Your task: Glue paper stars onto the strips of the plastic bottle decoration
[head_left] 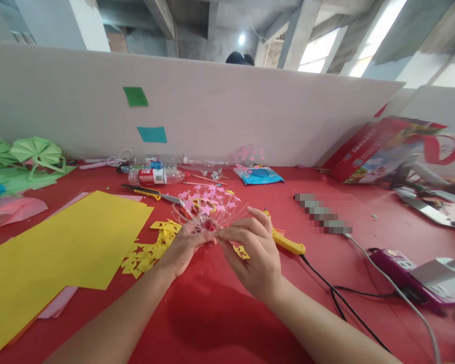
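Pinched at the base between thumb and fingers of the left grip [182,250]: a spray of clear plastic strips tipped with pink stars [206,208]. Pressed together at the tips, too, in the right grip [258,253], thumb to forefinger, just right of that base; cannot tell whether closed on a strip or on the base's edge. Directly ahead of both fingertips, with base toward the body, long axis seemingly pointing away and strips fanning outward. Nearer the base on the left, by a slight margin. Low and flattened on the left, angled inward; arched higher on the right, with outer fingers lifted. Just left of the grip, star-punched yellow scraps [166,233]; farther left, yellow paper sheets [68,242]. Just right, a yellow corded tool [290,243]. Well beyond, a red-labelled plastic bottle [152,176] on its side and a blue packet [265,176]. Beneath everything, a red worktop [220,308].
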`<action>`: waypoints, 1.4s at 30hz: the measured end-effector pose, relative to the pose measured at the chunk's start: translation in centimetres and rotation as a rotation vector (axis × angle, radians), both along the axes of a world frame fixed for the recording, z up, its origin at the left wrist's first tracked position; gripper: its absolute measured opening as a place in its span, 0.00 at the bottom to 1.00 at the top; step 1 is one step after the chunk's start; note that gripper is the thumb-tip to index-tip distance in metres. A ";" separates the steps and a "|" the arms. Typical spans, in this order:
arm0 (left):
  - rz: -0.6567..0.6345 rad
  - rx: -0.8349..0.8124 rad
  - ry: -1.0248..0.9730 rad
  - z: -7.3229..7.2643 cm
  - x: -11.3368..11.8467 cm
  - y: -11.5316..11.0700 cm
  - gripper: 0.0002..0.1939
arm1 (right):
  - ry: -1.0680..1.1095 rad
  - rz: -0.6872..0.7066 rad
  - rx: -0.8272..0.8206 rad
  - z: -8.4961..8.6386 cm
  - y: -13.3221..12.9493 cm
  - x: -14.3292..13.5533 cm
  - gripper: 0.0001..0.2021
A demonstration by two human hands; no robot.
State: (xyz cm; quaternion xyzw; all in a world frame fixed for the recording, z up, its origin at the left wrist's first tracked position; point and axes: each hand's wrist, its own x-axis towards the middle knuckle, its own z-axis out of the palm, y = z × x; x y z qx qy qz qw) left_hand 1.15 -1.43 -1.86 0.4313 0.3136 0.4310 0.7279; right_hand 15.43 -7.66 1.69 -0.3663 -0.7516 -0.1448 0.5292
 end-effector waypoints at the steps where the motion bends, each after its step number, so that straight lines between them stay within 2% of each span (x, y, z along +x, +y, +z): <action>1: 0.004 0.000 -0.006 0.0 0.0 0.0 0.18 | -0.005 0.009 0.002 0.0 0.0 0.0 0.07; 10: 0.019 -0.047 -0.005 0.2 0.1 0.1 0.24 | -0.086 0.022 0.040 -0.1 0.0 0.3 0.09; 16: 0.000 0.005 -0.016 -0.2 -0.1 0.2 0.20 | -0.037 -0.018 0.004 0.0 0.1 0.1 0.08; 23: 0.025 -0.024 0.007 -0.2 0.0 0.1 0.19 | 0.011 -0.077 -0.005 0.4 -0.3 0.3 0.13; 27: -0.002 0.007 -0.010 0.0 -0.1 0.0 0.16 | -0.012 -0.091 0.011 0.5 -0.5 0.5 0.08; 33: 0.038 -0.048 -0.034 0.1 0.0 0.0 0.20 | -0.070 -0.167 -0.020 0.0 -0.1 0.0 0.06; 37: 0.049 -0.056 -0.033 0.1 0.0 0.1 0.19 | -0.076 -0.153 -0.007 -0.1 0.1 0.1 0.03; 42: 0.026 -0.029 -0.002 -0.2 -0.1 0.2 0.19 | -0.065 -0.108 0.035 -0.2 0.0 0.4 0.05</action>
